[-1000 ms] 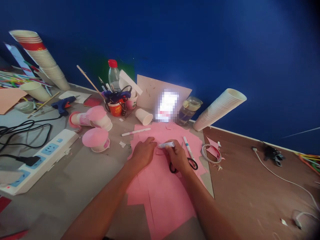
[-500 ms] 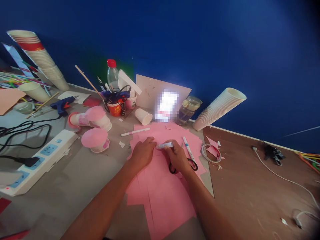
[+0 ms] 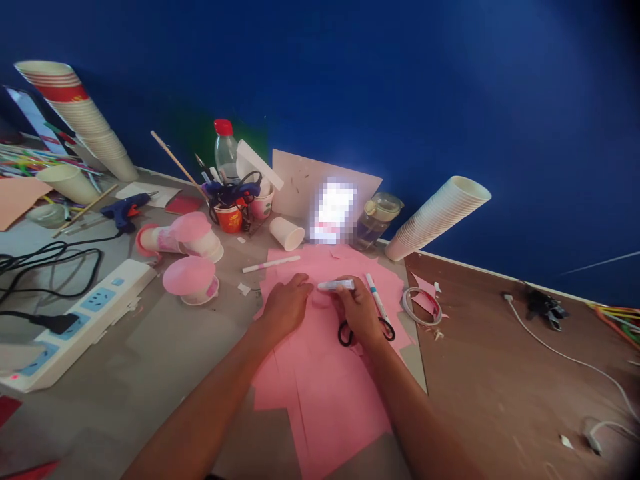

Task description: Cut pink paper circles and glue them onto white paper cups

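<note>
My right hand [image 3: 359, 308] is closed round a white marker [image 3: 336, 285], which points left, tilted over the pink paper. My left hand [image 3: 287, 301] presses on the pink paper [image 3: 320, 387] with its fingers bent together, just left of the marker's tip. A small raised piece of pink paper shows between the hands. Beneath my right hand lie black-handled scissors [image 3: 386, 329], partly hidden by the wrist. A blue-and-white marker [image 3: 377, 297] rests on the paper to the right, and a pink-and-white one [image 3: 271, 264] lies at the upper left.
Paper cups with pink discs [image 3: 188, 275] sit at left, near a white power strip [image 3: 107, 290] and a blue glue gun [image 3: 123, 212]. A tape roll [image 3: 423, 307] lies at right. Behind are a lit screen [image 3: 333, 212], a jar [image 3: 379, 220] and stacked cups [image 3: 437, 219].
My right hand has shifted the marker slightly to the right and turned it flatter, away from my left hand's fingertips. The left hand has stayed in place.
</note>
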Motion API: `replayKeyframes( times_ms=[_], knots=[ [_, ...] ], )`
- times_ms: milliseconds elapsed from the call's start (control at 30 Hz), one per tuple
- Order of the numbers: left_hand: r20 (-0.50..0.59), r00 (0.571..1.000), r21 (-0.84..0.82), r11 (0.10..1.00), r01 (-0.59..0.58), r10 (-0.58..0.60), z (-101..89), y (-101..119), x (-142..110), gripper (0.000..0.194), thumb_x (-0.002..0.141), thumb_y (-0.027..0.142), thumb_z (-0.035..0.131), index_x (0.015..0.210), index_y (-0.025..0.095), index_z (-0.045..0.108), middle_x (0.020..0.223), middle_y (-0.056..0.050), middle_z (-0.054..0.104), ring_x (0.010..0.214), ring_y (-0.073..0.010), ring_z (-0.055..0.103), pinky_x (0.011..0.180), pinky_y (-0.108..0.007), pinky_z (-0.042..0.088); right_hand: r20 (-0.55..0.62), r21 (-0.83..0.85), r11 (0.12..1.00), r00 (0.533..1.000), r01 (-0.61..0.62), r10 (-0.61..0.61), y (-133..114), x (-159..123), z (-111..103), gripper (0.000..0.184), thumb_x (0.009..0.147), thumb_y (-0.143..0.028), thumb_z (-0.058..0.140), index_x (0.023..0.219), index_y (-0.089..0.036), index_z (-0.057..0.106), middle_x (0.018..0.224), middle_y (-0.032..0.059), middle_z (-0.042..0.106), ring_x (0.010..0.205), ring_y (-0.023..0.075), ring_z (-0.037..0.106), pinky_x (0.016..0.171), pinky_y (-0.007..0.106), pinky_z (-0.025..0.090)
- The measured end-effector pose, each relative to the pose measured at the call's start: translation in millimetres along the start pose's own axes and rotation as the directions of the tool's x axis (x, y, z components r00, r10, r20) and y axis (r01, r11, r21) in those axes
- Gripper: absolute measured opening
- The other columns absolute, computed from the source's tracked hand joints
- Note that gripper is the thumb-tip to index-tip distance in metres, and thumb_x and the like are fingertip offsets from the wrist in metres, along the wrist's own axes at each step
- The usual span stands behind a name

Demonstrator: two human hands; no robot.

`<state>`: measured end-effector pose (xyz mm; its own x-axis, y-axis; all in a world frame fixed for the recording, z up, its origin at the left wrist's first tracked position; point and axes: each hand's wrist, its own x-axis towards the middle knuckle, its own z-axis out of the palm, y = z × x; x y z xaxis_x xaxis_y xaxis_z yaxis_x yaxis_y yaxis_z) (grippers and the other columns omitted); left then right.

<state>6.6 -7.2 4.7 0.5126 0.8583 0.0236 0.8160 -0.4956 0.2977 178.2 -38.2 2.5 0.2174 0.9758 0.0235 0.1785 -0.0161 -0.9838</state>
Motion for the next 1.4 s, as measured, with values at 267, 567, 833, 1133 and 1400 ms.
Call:
replayKeyframes(
  times_ms=[267,567,833,1133,1400],
  knots=[
    [0.012,1.0,-0.019,1.0,-0.001,0.001,-2.6,0.7,-0.8,0.035,0.086,0.015,0.035,0.111,0.024,0.058,0.13,-0.006,0.048,0.088,-0.0189,0.061,0.075,-0.033,0.046,0.038,0.092,0.995,0.998,-0.045,0.042,4.4,1.1,-2.5,0.022,0.082,-0.04,0.054,0.094,-0.022,0.054,0.063,-0.0042,0.053,0.049,0.0102,0.044,0.056,0.028,0.048],
    [0.018,1.0,-0.027,1.0,0.016,-0.015,1.8,-0.7,0.8,0.035,0.085,0.014,0.038,0.112,0.025,0.057,0.131,-0.005,0.048,0.086,-0.0179,0.062,0.076,-0.033,0.046,0.045,-0.21,0.977,0.999,0.034,-0.025,-4.6,-2.2,0.1,0.023,0.082,-0.036,0.05,0.096,-0.019,0.057,0.086,0.004,0.065,0.079,0.019,0.057,0.07,0.03,0.045],
    [0.013,1.0,-0.015,1.0,0.01,-0.009,-0.9,0.1,-0.4,0.033,0.085,0.014,0.036,0.108,0.023,0.058,0.13,-0.006,0.049,0.091,-0.019,0.061,0.076,-0.034,0.046,0.2,-0.183,0.983,0.978,-0.023,0.06,-8.2,-4.3,-3.6,0.017,0.08,-0.037,0.053,0.085,-0.021,0.057,0.066,-0.0015,0.06,0.059,0.0155,0.052,0.059,0.028,0.042],
    [-0.018,1.0,-0.013,1.0,-0.004,0.003,2.1,-2.4,-1.1,0.035,0.082,0.011,0.039,0.106,0.024,0.06,0.13,-0.005,0.049,0.079,-0.0161,0.062,0.075,-0.033,0.048,0.111,0.496,0.861,0.992,-0.11,0.063,-6.4,7.3,-25.4,0.027,0.08,-0.05,0.048,0.086,-0.025,0.056,0.059,-0.0049,0.048,0.044,0.0103,0.039,0.073,0.04,0.05],
    [-0.203,0.978,-0.238,0.971,0.004,-0.054,8.6,-8.4,3.0,0.032,0.082,0.012,0.04,0.106,0.021,0.059,0.118,-0.004,0.058,0.096,-0.0156,0.059,0.083,-0.029,0.047,-0.083,0.408,0.905,0.992,0.124,-0.099,1.9,11.7,-26.2,0.029,0.076,-0.025,0.057,0.106,-0.026,0.057,0.084,0.0003,0.062,0.067,0.0128,0.055,0.074,0.033,0.048]
  ],
)
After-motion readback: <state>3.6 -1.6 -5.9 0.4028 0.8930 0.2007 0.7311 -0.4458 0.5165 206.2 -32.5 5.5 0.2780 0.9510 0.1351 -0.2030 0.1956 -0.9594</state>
